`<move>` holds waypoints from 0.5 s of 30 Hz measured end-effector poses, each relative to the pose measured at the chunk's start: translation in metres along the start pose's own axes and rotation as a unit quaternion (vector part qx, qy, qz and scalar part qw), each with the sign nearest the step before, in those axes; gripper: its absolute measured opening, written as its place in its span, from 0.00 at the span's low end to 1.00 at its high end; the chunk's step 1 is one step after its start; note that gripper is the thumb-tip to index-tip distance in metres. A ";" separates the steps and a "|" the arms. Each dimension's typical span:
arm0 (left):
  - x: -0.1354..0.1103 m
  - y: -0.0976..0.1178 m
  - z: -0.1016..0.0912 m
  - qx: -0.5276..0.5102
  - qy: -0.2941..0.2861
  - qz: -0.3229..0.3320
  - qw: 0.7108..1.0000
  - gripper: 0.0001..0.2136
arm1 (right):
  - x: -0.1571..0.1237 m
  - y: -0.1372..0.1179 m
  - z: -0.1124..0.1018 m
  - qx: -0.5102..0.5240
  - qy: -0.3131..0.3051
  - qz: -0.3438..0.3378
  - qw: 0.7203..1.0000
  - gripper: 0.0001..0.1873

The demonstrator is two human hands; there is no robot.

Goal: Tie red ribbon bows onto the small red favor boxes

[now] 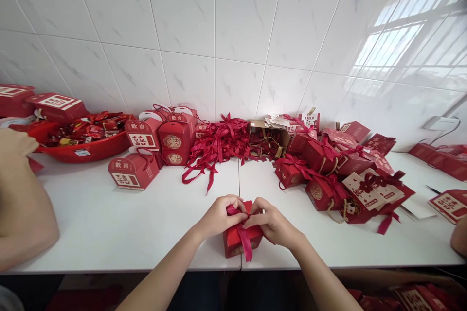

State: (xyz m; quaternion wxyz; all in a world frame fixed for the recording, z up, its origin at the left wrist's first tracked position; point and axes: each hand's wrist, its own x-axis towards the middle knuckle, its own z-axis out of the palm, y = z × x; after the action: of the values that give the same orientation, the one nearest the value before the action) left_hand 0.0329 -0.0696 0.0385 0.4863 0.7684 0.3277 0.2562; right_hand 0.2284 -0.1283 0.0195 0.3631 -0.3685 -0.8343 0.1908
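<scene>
A small red gift box [231,247] stands near the table's front edge between my hands. A crimson ribbon [246,244] lies over its top, one end hanging down the near side. My left hand [220,215] is closed, pinching the ribbon at the top left of the box. From the right, my right hand [273,222] reaches to the same spot, its fingers bent and pressed on the ribbon. The point where the ribbon crosses is partly covered by fingers. Beyond lies a pile of loose crimson ribbons [226,138].
Filled red boxes [174,143] stand at the left by a red basin [83,150] of wrapped sweets. Ribboned boxes [324,192] are heaped at the right, beside an open carton [268,136]. Other people's arms [25,209] rest at both table ends. A tiled wall closes the back.
</scene>
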 end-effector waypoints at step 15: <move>0.000 -0.005 0.009 -0.018 0.029 -0.015 0.999 0.22 | -0.003 0.006 0.003 0.089 0.098 0.095 0.987 0.10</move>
State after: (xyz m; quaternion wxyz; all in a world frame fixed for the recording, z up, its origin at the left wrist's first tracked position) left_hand 0.0382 -0.0732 0.0304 0.4942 0.7467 0.3488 0.2766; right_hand 0.2306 -0.1264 0.0129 0.4545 -0.4289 -0.7358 0.2608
